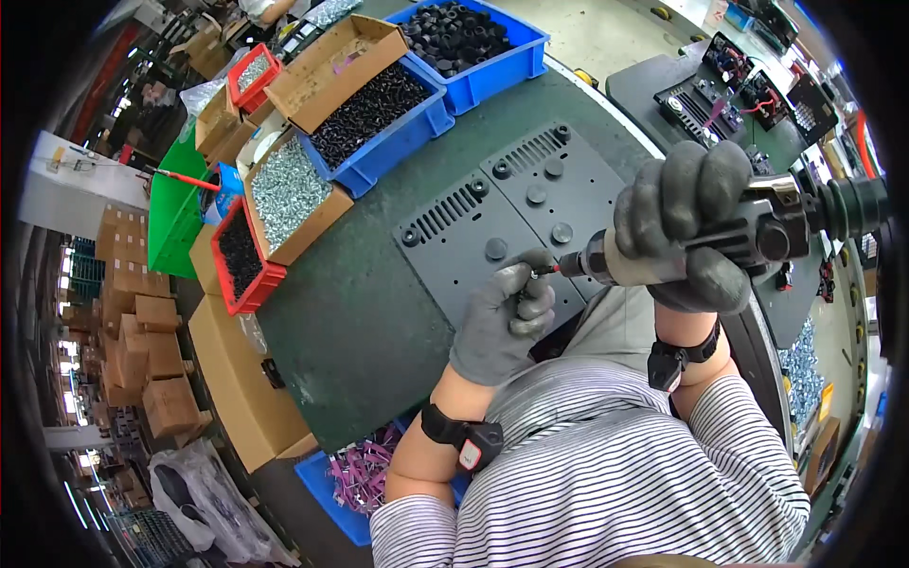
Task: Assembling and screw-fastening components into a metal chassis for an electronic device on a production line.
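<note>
My right hand (684, 222), in a grey coated glove, is wrapped round a power screwdriver (625, 262) held nearly level, its bit pointing left. At the tip of the bit, the gloved fingers of my left hand (507, 312) are pinched closed; what they hold is too small to make out. Below and beyond both hands lie two dark grey metal panels (445, 248), side by side. Slots run along their far edges, and black round feet (480, 186) sit at the corners. Several grey discs (536, 194) rest on the panels.
Left of the panels, on the green work surface (350, 350), stand a blue bin of small black parts (365, 115), a cardboard box of silver screws (292, 194) and a red tray of dark screws (239, 251). Another blue bin (516, 66) holds black caps. Purple parts (365, 473) lie near my left forearm.
</note>
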### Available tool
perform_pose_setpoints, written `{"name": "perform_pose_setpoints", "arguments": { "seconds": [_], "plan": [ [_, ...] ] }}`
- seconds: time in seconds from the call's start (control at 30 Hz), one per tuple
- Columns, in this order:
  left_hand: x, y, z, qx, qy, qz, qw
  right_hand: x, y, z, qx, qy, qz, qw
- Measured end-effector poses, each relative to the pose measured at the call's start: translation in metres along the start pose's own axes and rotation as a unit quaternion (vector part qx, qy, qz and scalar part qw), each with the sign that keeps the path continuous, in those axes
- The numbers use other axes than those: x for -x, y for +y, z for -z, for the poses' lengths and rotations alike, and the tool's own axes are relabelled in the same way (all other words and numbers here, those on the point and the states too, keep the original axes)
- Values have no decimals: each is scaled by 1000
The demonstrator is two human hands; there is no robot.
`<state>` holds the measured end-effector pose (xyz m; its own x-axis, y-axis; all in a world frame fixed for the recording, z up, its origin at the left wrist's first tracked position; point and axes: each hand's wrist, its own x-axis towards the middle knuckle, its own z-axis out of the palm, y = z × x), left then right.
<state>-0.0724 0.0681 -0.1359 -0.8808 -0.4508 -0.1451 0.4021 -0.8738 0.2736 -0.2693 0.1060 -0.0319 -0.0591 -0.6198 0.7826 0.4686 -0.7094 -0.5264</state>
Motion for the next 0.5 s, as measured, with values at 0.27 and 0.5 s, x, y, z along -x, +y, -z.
{"name": "perform_pose_setpoints", "arguments": {
  "seconds": [0.27, 0.5],
  "plan": [
    [-11, -1, -34, -155, 97, 91, 979, 23, -15, 24, -135, 289, -39, 947],
    [-71, 54, -41, -786, 120, -67, 603, 47, -41, 79, -129, 329, -2, 936]
  ]
}}
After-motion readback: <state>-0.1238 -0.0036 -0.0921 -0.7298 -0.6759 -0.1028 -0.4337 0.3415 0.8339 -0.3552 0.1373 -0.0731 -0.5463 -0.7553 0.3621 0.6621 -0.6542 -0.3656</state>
